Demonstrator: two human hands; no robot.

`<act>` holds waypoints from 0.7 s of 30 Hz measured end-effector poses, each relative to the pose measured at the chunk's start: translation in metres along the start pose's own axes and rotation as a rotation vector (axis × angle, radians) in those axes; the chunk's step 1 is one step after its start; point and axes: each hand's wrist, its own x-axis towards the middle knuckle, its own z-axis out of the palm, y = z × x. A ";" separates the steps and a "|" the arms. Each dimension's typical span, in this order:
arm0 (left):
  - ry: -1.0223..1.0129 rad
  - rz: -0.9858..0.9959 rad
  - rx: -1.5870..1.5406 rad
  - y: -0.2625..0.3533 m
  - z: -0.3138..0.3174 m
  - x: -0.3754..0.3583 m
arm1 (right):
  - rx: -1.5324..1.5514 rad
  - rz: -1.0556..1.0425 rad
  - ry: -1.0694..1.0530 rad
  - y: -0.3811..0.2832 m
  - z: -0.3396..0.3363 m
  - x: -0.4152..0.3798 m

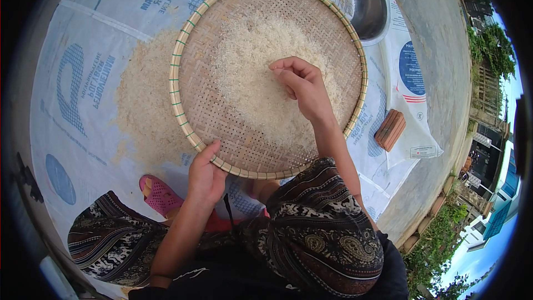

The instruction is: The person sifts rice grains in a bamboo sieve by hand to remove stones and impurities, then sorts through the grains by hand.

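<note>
A round woven bamboo tray [252,158] with a rim bound in green rests near my knees. Pale grains [250,66] that look like rice are heaped over its middle and right part. My left hand [206,175] grips the tray's lower left rim, thumb on top. Over the grains, my right hand [300,83] is closed, with thumb and index finger pinched together. Whatever is between those fingertips is too small to make out.
More pale grains [150,100] lie on the printed white sheet [72,128] at the left. A metal basin [373,8] holding yellowish grains stands behind the tray. A reddish brick [390,130] sits on the sheet at the right. Concrete ground [438,78] extends beyond.
</note>
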 end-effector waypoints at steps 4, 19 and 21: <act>-0.002 0.002 0.000 0.000 0.000 0.000 | 0.451 0.179 -0.123 0.002 -0.009 0.001; 0.006 0.005 0.003 0.000 0.001 0.001 | 0.533 0.172 -0.133 0.004 -0.016 0.008; 0.008 0.007 0.003 0.000 0.002 -0.001 | 0.613 0.171 -0.142 0.003 -0.013 0.009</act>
